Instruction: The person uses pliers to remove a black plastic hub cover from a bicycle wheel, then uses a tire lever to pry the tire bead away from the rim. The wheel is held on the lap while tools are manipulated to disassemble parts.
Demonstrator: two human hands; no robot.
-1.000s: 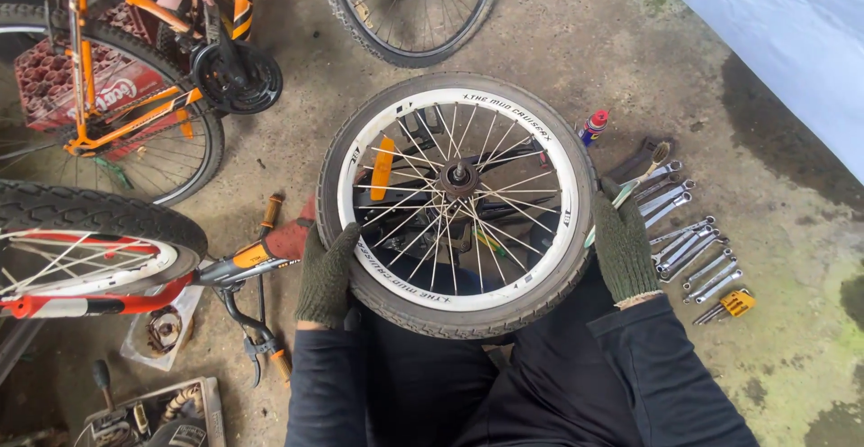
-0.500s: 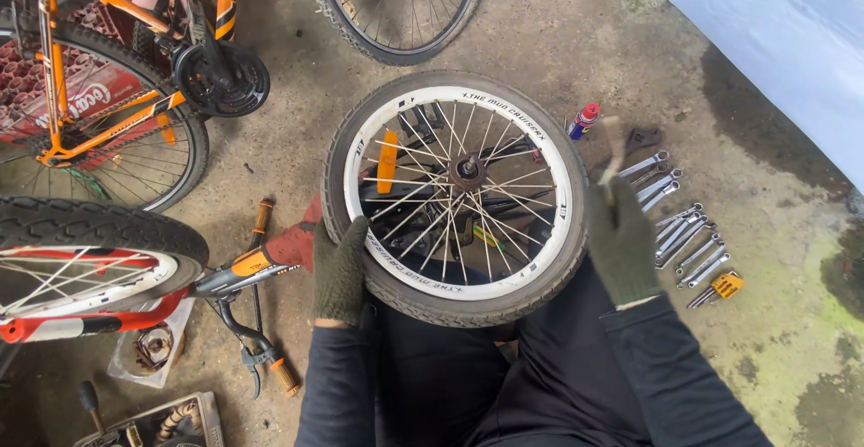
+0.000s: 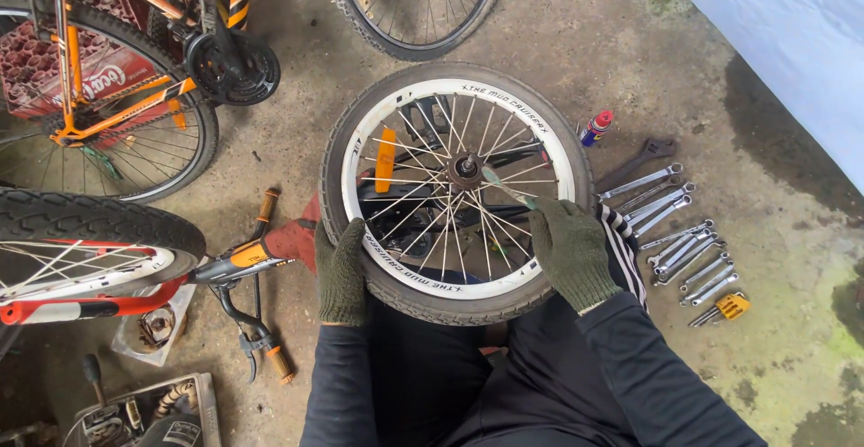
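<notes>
A small bicycle wheel (image 3: 454, 105) with a white rim, black tyre and an orange reflector lies flat over my lap. My left hand (image 3: 342, 271), in a dark green glove, grips the tyre at its near left edge. My right hand (image 3: 567, 249), also gloved, is over the spokes at the near right and holds a thin metal tool (image 3: 506, 188) whose tip points at the hub (image 3: 465, 171).
Several wrenches (image 3: 670, 222) lie in a row on the concrete at the right, with a small spray can (image 3: 595, 127) beside them. An orange bicycle (image 3: 126, 78) stands at the upper left, a red bicycle's wheel (image 3: 81, 240) at the left, another wheel (image 3: 414, 6) at the top.
My right hand has come from the wrenches at the right onto the wheel, now holding a thin tool toward the hub. My left hand stays on the tyre.
</notes>
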